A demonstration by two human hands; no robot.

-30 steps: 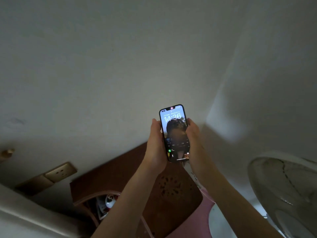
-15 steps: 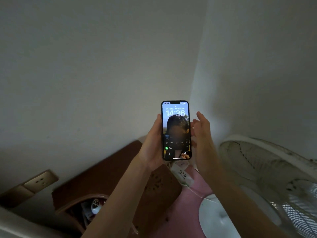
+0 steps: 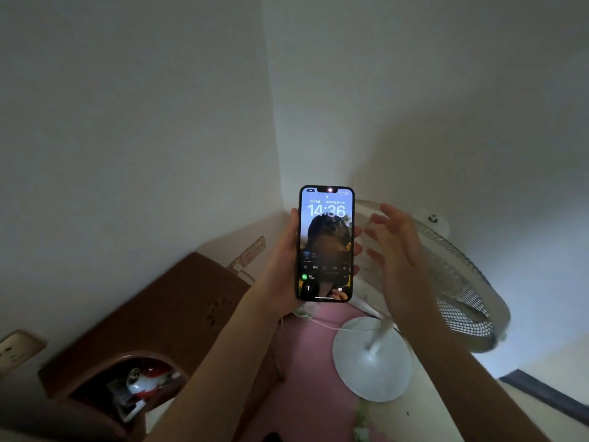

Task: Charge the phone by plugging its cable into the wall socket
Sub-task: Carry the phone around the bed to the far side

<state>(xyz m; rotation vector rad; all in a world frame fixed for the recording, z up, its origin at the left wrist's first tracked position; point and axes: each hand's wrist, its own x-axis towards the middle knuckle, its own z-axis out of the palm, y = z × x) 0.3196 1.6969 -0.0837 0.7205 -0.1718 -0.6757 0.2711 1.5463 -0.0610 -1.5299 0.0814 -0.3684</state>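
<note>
Landmark: phone (image 3: 325, 247). Dim room, 2 white walls meeting in a corner behind phone. White pedestal fan (image 3: 452, 275) right of phone, grille tilted, round base (image 3: 371, 358) below-right of phone on the floor. Brown wooden cabinet (image 3: 153, 311) left and below phone, open arched shelf holding blurry clutter. Pink mat (image 3: 306, 371) directly under phone. Left hand (image 3: 283, 266) grasps phone upright, thumb on left edge, fingertips wrapping the right edge; lit lock screen reads 14:36. Right hand (image 3: 395, 250) just right of phone, fingers spread, motion-blurred, holding nothing, not touching phone. Wall socket (image 3: 253, 250) left of phone on the wall, above cabinet; 2nd socket (image 3: 17, 349) far lower-left at frame edge. Thin white cable (image 3: 331, 327) runs below phone toward the fan base; connection to phone hidden by the hand, cannot tell.
</note>
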